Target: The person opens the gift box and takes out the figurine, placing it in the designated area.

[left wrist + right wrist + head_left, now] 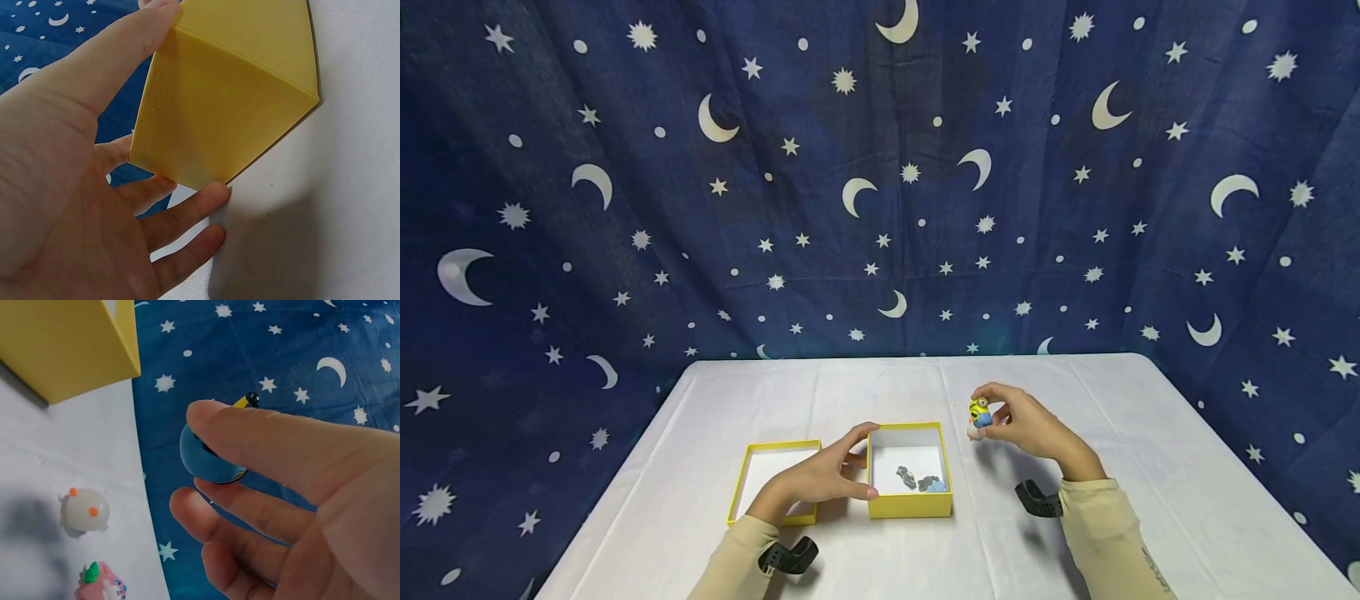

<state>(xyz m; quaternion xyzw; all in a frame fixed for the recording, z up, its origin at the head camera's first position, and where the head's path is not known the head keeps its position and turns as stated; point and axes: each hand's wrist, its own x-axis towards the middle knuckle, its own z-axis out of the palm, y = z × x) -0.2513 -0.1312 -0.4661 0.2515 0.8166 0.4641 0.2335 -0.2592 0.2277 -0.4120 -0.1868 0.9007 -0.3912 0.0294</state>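
Observation:
My right hand (1026, 421) pinches a small yellow-and-blue Minion figurine (980, 414) between thumb and fingers, above the table to the right of a yellow box. In the right wrist view its rounded blue lower part (209, 459) shows below the thumb. My left hand (823, 475) grips the left side of the open yellow box (912, 506), thumb at the near corner and fingers toward the far one. Inside the box lie small grey pieces (907, 477) and a light blue piece (937, 486).
A shallow yellow-rimmed lid (773, 445) lies left of the box, partly behind my left hand. On the white-covered table (865, 387), the right wrist view shows a round white toy with orange spots (86, 509) and a pink toy with a green leaf (100, 584). A starry curtain (880, 208) hangs behind.

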